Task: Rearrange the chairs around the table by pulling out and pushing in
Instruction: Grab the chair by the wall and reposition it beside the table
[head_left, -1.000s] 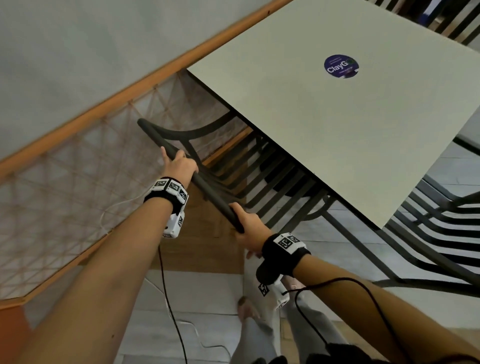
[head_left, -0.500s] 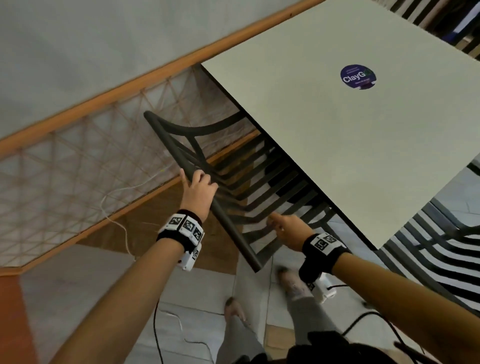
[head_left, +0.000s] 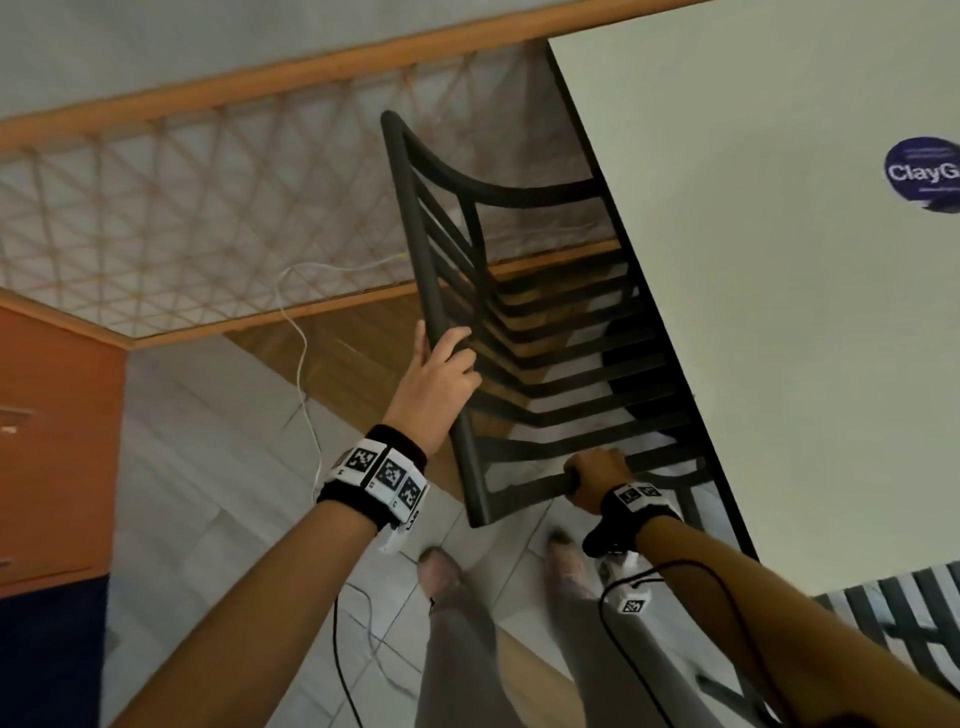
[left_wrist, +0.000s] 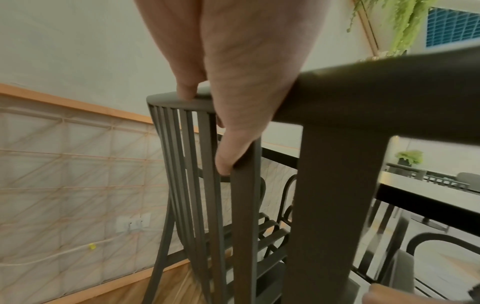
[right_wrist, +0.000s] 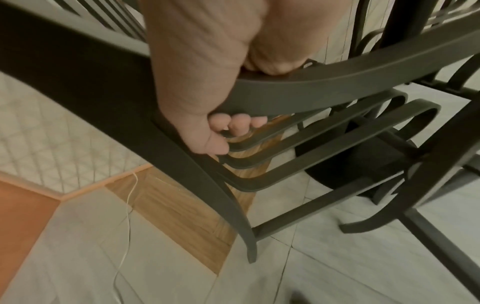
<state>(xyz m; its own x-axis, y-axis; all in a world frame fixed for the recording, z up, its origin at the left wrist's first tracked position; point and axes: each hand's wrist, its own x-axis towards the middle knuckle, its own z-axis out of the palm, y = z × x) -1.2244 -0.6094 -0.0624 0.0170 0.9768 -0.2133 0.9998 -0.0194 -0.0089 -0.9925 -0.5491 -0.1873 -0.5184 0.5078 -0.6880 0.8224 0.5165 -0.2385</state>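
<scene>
A dark slatted chair stands at the pale table, with its seat partly under the table's edge. My left hand grips the top rail of the chair's back about midway along; in the left wrist view the left hand has its fingers over the rail and its thumb on a slat. My right hand is curled around the near armrest. The right wrist view shows the right hand's fingertips wrapped under the armrest.
A second slatted chair stands at the lower right. A wall with a lattice panel runs behind the chair, and an orange cabinet stands at the left. A white cable trails over the floor. The table's dark pedestal base sits under the seat.
My right hand has let go of the top rail and taken hold of the armrest lower down. The left hand keeps hold of the rail. The view has swung to the left.
</scene>
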